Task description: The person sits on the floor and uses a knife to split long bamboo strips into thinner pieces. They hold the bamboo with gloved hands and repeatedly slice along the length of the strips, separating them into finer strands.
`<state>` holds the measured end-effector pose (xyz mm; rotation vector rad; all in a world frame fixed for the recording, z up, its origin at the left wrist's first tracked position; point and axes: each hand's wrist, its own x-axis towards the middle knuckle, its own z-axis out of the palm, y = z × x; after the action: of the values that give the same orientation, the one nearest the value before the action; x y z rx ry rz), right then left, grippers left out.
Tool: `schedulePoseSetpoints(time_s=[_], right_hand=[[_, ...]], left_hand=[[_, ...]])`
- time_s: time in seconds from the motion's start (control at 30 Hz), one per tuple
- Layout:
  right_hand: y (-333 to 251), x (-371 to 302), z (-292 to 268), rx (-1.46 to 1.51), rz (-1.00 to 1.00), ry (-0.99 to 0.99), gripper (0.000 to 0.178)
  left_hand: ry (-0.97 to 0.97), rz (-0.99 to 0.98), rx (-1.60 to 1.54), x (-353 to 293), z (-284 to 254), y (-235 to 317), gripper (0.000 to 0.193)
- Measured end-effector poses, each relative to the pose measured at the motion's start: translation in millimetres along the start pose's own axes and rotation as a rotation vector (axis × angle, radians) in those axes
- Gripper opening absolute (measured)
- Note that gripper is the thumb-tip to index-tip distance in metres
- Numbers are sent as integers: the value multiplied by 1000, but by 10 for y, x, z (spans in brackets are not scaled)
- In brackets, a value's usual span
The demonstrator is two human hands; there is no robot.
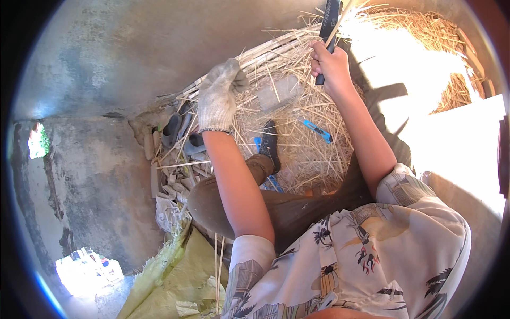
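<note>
My left hand (pixel 223 87), in a white knitted glove, is held over the pale strips with its fingers curled; whatever may be in them is hidden. Bare and further right, my right hand (pixel 330 64) is closed around a long black tool (pixel 330 24). The tool tilts upward, and its far end runs out of the picture, so I cannot tell its exact kind. A thin pale stick (pixel 340 24) slants beside it, touching or close to my fingers. Below both hands, loose straw-like shavings (pixel 319 159) cover the floor around my dark shoe (pixel 270 146).
A grey block (pixel 280 93) lies among the shavings, near a blue-and-black object (pixel 317 131). Dark footwear (pixel 171 130) sits by the left wall. Long split strips (pixel 260 57) line the far wall. A yellow-green sack (pixel 186 271) spreads at lower left.
</note>
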<state>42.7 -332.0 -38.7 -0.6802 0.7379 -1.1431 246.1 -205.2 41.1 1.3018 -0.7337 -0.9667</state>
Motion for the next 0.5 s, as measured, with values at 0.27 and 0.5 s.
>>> schedulePoseSetpoints(time_s=[0.27, 0.5], right_hand=[[233, -262, 269, -339, 64, -51, 24], [301, -736, 593, -525, 33, -368, 33]], left_hand=[[-28, 462, 678, -284, 869, 528, 86], [446, 455, 628, -379, 971, 655, 86]])
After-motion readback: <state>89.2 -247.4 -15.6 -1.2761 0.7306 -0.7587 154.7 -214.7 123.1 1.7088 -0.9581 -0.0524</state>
